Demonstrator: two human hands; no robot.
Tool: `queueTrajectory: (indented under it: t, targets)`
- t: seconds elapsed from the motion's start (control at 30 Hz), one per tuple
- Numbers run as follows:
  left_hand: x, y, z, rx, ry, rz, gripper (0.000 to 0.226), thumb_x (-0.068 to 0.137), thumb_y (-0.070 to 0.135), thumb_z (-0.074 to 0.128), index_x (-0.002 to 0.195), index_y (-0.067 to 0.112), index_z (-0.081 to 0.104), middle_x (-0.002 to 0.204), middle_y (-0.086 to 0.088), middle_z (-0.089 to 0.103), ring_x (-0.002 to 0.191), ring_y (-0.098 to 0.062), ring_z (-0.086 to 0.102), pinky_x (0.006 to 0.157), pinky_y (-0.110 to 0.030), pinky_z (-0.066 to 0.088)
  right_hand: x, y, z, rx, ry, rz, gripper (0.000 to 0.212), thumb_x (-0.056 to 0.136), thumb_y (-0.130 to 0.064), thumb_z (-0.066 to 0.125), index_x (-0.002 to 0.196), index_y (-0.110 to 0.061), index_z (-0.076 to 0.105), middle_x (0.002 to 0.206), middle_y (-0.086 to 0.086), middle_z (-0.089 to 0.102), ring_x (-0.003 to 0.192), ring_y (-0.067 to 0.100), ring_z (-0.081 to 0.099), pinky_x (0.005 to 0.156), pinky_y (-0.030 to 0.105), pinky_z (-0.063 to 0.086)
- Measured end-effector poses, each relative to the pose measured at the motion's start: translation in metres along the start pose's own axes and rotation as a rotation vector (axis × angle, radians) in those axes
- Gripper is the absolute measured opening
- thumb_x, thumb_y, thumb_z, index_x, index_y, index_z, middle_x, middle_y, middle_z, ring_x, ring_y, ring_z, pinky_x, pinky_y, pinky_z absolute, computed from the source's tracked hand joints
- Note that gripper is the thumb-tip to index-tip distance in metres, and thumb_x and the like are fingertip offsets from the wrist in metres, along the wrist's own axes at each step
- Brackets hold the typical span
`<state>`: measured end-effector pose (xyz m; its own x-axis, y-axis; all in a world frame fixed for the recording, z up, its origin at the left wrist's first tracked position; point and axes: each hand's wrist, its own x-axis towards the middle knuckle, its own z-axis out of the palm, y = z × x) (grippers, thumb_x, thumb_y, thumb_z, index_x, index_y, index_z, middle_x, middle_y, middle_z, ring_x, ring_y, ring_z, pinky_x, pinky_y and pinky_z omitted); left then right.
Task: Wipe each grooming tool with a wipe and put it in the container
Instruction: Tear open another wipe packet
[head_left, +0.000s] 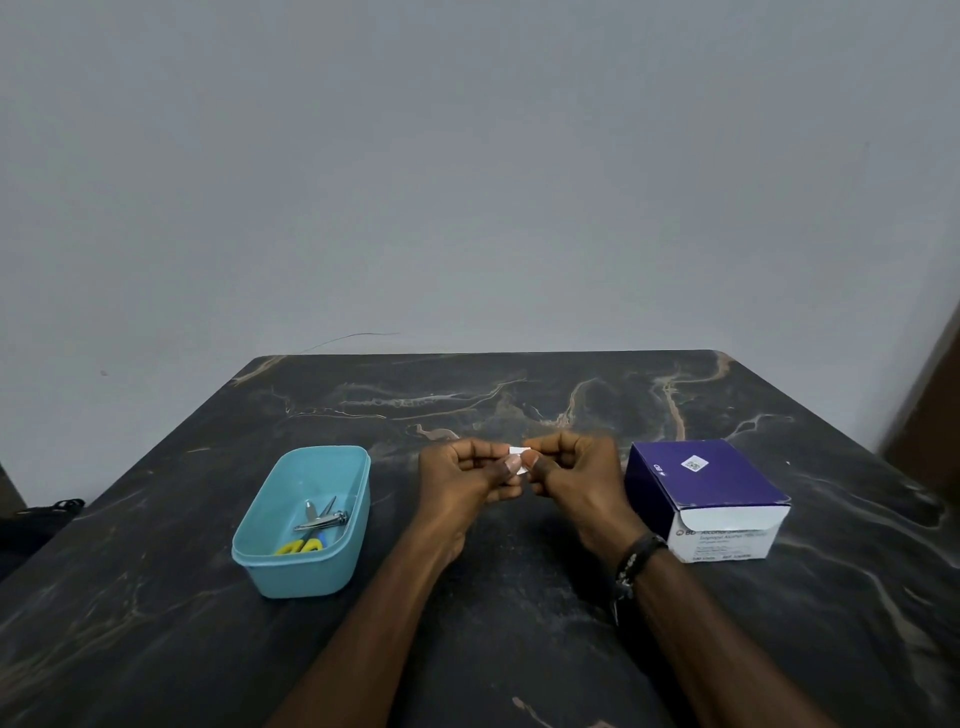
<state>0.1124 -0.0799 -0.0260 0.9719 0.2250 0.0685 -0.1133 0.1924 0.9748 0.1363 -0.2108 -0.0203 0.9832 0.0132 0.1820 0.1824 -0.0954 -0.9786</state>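
At left on the dark marbled table (156, 649), a light blue plastic container (270, 564) is seen holding yellow-handled scissors (306, 543) and a metal nail clipper (324, 517). At centre, a small white wipe packet (519, 460) is pinched between the left hand (467, 480) and right hand (574, 480), both closed on it. At right stands a purple-and-white wipe box (711, 493). The packet is judged to be at the tearing-open stage. No unwiped tool is visible; one must be located next.

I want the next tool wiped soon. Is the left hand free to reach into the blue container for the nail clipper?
Probably not yet: the left hand and right hand both pinch a small white wipe packet. The open blue container and nail clipper lie unobstructed beside it.
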Motion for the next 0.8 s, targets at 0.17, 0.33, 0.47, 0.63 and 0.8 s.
queueTrajectory:
  t: [0.17, 0.33, 0.47, 0.63, 0.8]
  targets:
    - [0.001, -0.002, 0.002, -0.009, -0.014, 0.020, 0.010, 0.077, -0.004, 0.073, 0.087, -0.003, 0.070, 0.080, -0.019, 0.073, 0.068, -0.024, 0.071, 0.065, -0.032, 0.061, 0.001, -0.001, 0.000, -0.075, 0.024, -0.052, 0.016, 0.083, 0.000, 0.069, 0.074, -0.013, 0.067, 0.070, 0.010, 0.068, 0.063, 0.017, 0.062, 0.060, 0.030, 0.054]
    - [0.004, -0.005, 0.001, -0.008, 0.040, 0.004, 0.012, 0.082, -0.004, 0.068, 0.095, -0.004, 0.070, 0.084, -0.019, 0.074, 0.074, -0.027, 0.072, 0.067, -0.031, 0.061, -0.001, 0.000, 0.002, 0.033, -0.004, -0.017, 0.012, 0.086, 0.004, 0.065, 0.090, -0.007, 0.067, 0.085, 0.015, 0.072, 0.070, 0.017, 0.068, 0.056, 0.019, 0.053]
    - [0.006, -0.006, 0.001, -0.010, 0.093, -0.006, 0.011, 0.083, -0.004, 0.068, 0.093, -0.001, 0.070, 0.085, -0.018, 0.073, 0.074, -0.026, 0.073, 0.068, -0.031, 0.060, -0.002, 0.001, 0.005, 0.063, -0.007, 0.043, 0.010, 0.086, 0.003, 0.065, 0.090, -0.006, 0.066, 0.088, 0.017, 0.071, 0.071, 0.017, 0.068, 0.059, 0.021, 0.055]
    - [0.003, 0.002, 0.005, 0.001, 0.155, 0.012, 0.011, 0.082, -0.006, 0.068, 0.092, -0.002, 0.071, 0.080, -0.013, 0.073, 0.067, -0.020, 0.071, 0.062, -0.025, 0.059, -0.005, -0.007, 0.013, -0.092, 0.049, -0.004, 0.015, 0.088, -0.003, 0.064, 0.081, -0.017, 0.065, 0.079, 0.009, 0.070, 0.071, 0.019, 0.067, 0.061, 0.027, 0.057]
    - [0.001, 0.029, 0.010, 0.036, 0.266, 0.067, 0.015, 0.081, -0.004, 0.070, 0.096, -0.002, 0.071, 0.079, -0.010, 0.073, 0.069, -0.021, 0.070, 0.068, -0.033, 0.060, -0.005, -0.040, 0.018, -0.141, 0.087, -0.073, 0.021, 0.087, -0.006, 0.066, 0.073, -0.023, 0.066, 0.077, 0.007, 0.071, 0.076, 0.023, 0.070, 0.069, 0.039, 0.059]
